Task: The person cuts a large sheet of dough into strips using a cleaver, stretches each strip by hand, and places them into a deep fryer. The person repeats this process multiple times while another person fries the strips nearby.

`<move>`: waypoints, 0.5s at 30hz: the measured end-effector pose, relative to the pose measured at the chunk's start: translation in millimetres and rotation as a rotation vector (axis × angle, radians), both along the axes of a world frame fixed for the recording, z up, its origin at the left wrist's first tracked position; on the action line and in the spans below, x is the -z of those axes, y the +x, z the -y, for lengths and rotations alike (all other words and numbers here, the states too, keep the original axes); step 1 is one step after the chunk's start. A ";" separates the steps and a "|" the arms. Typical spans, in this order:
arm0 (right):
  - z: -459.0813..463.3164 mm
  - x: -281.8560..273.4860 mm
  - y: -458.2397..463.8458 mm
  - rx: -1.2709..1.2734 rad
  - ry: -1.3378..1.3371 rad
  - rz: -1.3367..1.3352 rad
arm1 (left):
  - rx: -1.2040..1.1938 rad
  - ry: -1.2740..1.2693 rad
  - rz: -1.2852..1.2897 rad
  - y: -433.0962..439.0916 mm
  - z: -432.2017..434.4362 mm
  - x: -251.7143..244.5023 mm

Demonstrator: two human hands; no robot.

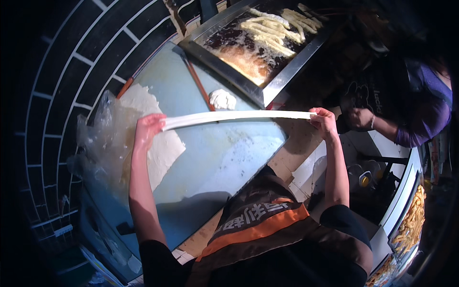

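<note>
A long white strip of dough [236, 116] is stretched across the view, held up at both ends above the work table. My left hand [150, 125] grips its left end over a flat sheet of dough. The right end sits pinched in the fingers of my right hand [323, 121], out past the table's edge. Behind the strip a small lump of dough [222, 99] lies on the table beside a thin reddish-brown rod [198, 81]. The flat dough sheet [168, 158] is partly under clear plastic film [107, 136].
Beyond the pale blue table [215, 158] stands a metal-rimmed fryer [283, 80] with bubbling oil and several frying dough sticks [269, 30]. At right, another person's hand [361, 118] is near their apron. Fried food [412, 219] fills a tray at lower right. Dark tiles [96, 46] line the left wall.
</note>
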State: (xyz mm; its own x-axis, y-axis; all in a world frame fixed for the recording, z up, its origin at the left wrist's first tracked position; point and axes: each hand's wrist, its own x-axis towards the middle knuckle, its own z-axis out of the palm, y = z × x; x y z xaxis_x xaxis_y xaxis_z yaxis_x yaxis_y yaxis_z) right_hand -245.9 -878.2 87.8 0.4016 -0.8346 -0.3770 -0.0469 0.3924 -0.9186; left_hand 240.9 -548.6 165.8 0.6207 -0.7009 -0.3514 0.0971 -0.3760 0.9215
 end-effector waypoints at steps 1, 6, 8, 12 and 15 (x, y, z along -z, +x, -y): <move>15.6 3.6 -2.2 0.053 -0.016 0.021 | 0.045 -0.054 0.015 13.5 33.6 -1.4; 68.5 6.0 2.6 0.212 -0.061 -0.008 | 0.131 0.023 0.146 69.6 192.4 -0.9; 82.0 2.9 15.0 0.257 -0.107 -0.024 | 0.122 0.041 0.209 84.7 245.9 6.4; 104.2 -0.2 54.9 0.197 -0.300 -0.068 | 0.008 -0.061 0.349 109.7 341.9 32.5; 115.5 1.4 95.2 0.177 -0.689 -0.331 | -0.015 0.097 0.627 119.9 398.8 50.7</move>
